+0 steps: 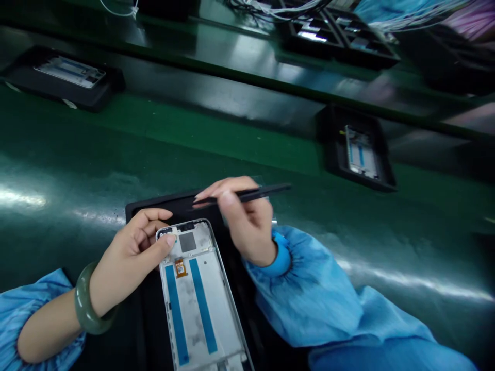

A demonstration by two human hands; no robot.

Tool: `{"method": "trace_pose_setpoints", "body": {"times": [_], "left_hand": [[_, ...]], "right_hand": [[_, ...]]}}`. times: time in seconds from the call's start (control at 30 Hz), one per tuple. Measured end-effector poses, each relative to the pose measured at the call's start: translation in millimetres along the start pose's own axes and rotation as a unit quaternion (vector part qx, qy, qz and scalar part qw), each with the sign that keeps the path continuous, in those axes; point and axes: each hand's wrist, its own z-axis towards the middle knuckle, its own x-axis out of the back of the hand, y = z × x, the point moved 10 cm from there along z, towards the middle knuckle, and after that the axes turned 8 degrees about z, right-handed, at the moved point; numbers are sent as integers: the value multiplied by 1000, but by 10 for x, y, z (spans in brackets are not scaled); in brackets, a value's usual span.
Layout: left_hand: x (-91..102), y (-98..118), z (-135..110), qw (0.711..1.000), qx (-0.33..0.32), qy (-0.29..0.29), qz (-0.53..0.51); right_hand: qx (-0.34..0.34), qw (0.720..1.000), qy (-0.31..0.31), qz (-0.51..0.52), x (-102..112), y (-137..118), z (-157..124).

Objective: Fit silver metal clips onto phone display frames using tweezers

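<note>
While the left grip [127, 257] pinches a phone [195, 273], the right grip [249, 221] clasps a tool [266, 192].

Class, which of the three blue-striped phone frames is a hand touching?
The bottom phone frame: the left hand holds its upper corner. The upper-left frame and right-side frame lie untouched.

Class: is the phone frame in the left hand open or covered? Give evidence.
Open: the phone frame shows its blue strips and orange flex connector, with nothing over them.
</note>
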Motion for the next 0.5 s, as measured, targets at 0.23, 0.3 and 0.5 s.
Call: {"method": "trace_pose_setpoints", "body": {"times": [0.23, 0.3, 0.5], "left_hand": [[-6, 72, 1, 998, -41, 4, 40], [4, 32, 7, 999, -39, 6, 12], [56, -30, 87, 987, -53, 32, -149]], "right_hand": [[-156, 933, -251, -207, -134, 68, -16], [-200, 900, -318, -221, -193, 156, -122], [-257, 963, 75, -18, 729, 533, 386]]}}
